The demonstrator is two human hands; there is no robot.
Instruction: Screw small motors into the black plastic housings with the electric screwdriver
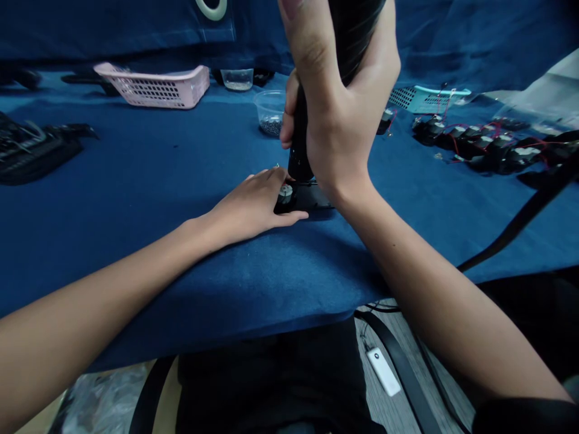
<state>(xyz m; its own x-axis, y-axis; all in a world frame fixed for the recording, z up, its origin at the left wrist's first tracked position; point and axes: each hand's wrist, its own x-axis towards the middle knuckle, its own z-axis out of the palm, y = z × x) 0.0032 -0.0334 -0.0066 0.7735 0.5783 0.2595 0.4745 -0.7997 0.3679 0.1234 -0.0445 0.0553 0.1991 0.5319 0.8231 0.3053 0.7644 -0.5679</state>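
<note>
My right hand [337,129] is wrapped around a thick black electric screwdriver [300,154], held nearly upright. Its lower end meets a black plastic part [315,196] lying on the blue cloth, and the tip itself is hidden. A small round silver motor [285,193] sits at the left end of that part. My left hand [248,204] grips the part from the left, with the thumb along its near side and the fingers over its far side. Just beyond the hands stands a clear plastic tub [270,114] with small dark screws in it.
A pink basket [158,90] and another clear tub [237,79] stand at the back. Black parts [40,147] are piled on the left. To the right are several motor assemblies with red wires [484,141] and a teal basket [418,99]. A dark strap [520,220] crosses the right side.
</note>
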